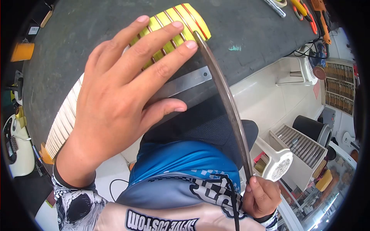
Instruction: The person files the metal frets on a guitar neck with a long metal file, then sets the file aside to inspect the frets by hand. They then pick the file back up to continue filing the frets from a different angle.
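Note:
My left hand (pixel 115 88) lies with fingers spread across a guitar neck, its fingertips on a yellow-covered stretch of the fretboard (pixel 195 18) crossed by metal frets. A paler stretch of the fretboard (pixel 63 123) runs back past my wrist. In my right hand (pixel 262 196), close to my body, the fingers are closed round the near end of a long, thin dark metal file (pixel 229 102). Its far tip rests on the yellow end of the fretboard, just beyond my left fingertips. A steel ruler (pixel 187 82) with a hole lies partly beneath my left hand.
The dark bench top (pixel 246 25) carries pliers (pixel 302 11) with orange handles at the far right. Beyond its edge stand a white stool (pixel 279 163), a tray of metal tools (pixel 298 146) and a black bin (pixel 312 129). A cream-coloured device (pixel 17 146) sits at left.

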`<act>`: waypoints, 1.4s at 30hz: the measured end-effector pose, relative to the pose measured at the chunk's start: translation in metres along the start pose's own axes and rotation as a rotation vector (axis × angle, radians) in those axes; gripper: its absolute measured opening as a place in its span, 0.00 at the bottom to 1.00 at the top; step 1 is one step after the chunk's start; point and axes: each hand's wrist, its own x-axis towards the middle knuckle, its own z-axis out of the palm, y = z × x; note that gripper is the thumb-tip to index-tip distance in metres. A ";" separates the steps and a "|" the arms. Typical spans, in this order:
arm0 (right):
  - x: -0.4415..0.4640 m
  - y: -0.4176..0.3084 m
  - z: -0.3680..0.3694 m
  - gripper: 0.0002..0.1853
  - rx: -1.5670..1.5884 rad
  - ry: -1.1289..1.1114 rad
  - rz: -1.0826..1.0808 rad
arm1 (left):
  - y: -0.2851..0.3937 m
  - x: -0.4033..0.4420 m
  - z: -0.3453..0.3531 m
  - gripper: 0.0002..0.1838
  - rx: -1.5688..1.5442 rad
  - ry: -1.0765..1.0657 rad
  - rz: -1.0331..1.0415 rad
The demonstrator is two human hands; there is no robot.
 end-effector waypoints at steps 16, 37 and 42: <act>0.054 -0.014 -0.002 0.29 -0.002 -0.033 -0.020 | 0.000 0.003 -0.002 0.37 -0.051 -0.023 -0.004; 0.023 -0.004 -0.010 0.30 -0.108 -0.072 -0.057 | -0.002 0.004 -0.002 0.37 -0.101 -0.040 -0.019; 0.040 -0.022 -0.014 0.27 -0.169 -0.069 -0.024 | -0.001 0.004 -0.002 0.38 -0.101 -0.044 -0.025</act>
